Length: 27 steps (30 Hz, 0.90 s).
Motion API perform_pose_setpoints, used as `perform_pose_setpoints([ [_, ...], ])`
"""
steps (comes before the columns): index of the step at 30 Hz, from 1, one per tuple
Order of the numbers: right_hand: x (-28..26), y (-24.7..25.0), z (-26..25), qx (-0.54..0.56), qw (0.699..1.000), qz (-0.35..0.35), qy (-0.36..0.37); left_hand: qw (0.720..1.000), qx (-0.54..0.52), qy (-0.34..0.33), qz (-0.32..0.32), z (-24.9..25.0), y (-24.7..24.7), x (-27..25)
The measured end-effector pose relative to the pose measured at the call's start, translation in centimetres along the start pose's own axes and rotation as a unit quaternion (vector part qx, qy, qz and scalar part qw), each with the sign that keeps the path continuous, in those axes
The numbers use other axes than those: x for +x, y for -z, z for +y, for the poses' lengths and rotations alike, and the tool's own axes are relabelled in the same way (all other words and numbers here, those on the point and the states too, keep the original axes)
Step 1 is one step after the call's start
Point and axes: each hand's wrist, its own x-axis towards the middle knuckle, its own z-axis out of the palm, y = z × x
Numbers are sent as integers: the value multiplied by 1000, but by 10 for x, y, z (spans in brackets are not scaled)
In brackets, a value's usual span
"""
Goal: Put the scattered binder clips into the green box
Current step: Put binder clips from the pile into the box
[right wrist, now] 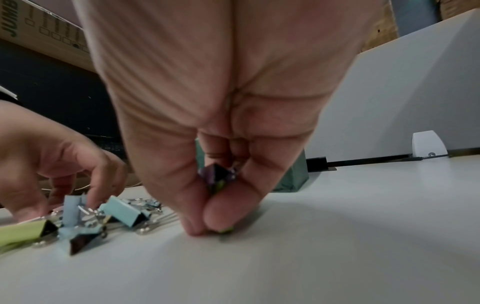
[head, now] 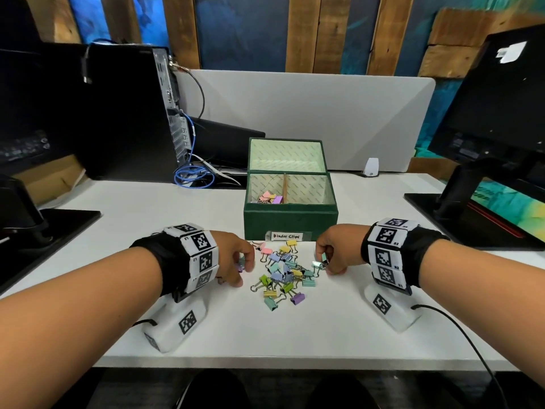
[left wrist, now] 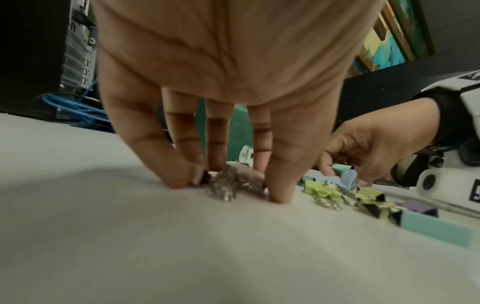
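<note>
The open green box [head: 290, 222], labelled "Binder Clips", stands at mid-table; its left compartment holds several pastel clips [head: 269, 198]. A pile of scattered binder clips [head: 283, 274] lies in front of it. At the pile's left edge my left hand [head: 244, 265] has its fingers curled down around a purple clip [left wrist: 233, 183] on the table. At the right edge my right hand [head: 324, 261] pinches a teal clip [head: 320, 262]. In the right wrist view it [right wrist: 205, 228] holds a purple and a green clip [right wrist: 217, 176] in its curled fingers, fingertips touching the table.
A black computer tower [head: 126, 113] with blue cables [head: 193, 175] stands at the back left. A monitor [head: 495, 113] and its base stand at the right, another monitor base [head: 50, 228] at the left. A grey divider panel [head: 324, 113] runs behind the box.
</note>
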Motion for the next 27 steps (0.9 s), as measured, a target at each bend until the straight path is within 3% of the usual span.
perform_pose_setpoints([
  [13,-5,-2,8,8,1000,24,6,998,57,-33,22,15,1,12],
  [21,-12,25,18,142,988,53,11,999,32,-38,12,15,2,12],
  [23,-14,42,17,182,980,84,9,999,31,-41,14,14,1,13],
  [27,0,78,18,203,956,210,-13,998,15,-47,32,13,1,16],
])
